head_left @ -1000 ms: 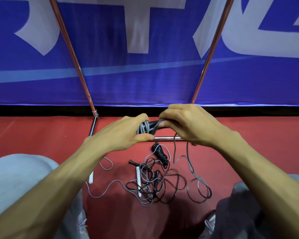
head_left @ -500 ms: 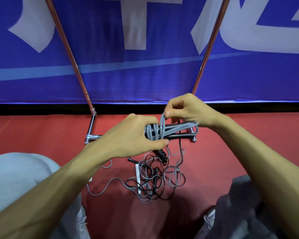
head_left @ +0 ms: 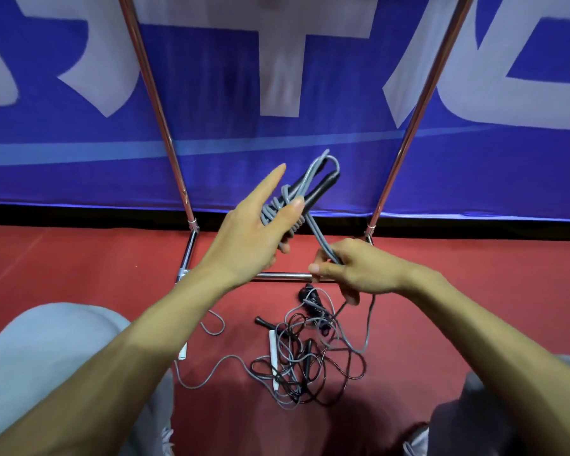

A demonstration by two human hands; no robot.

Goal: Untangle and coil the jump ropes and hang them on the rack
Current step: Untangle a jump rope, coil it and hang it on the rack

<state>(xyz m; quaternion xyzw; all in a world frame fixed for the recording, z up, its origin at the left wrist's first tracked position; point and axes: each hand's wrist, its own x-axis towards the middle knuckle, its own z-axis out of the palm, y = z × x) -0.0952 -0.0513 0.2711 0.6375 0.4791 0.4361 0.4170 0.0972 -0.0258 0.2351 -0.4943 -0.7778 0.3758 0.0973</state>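
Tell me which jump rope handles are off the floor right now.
The black handles bundled with grey cord in the left hand. The white handles and other black ones lie on the red floor.

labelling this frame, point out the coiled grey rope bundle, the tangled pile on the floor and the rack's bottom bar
coiled grey rope bundle (head_left: 305, 189), head view, on its wrapped middle
tangled pile (head_left: 305, 360), head view, on the knot's centre
rack's bottom bar (head_left: 283, 275), head view, on its bare middle

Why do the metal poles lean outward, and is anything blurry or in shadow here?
Head view: the wide-angle lens splays the rack poles outward; the banner lettering at the top looks smeared by blur; the left hand and right hand on the coiled grey rope look fairly sharp; a dark shadow falls on the red floor below the tangled ropes.
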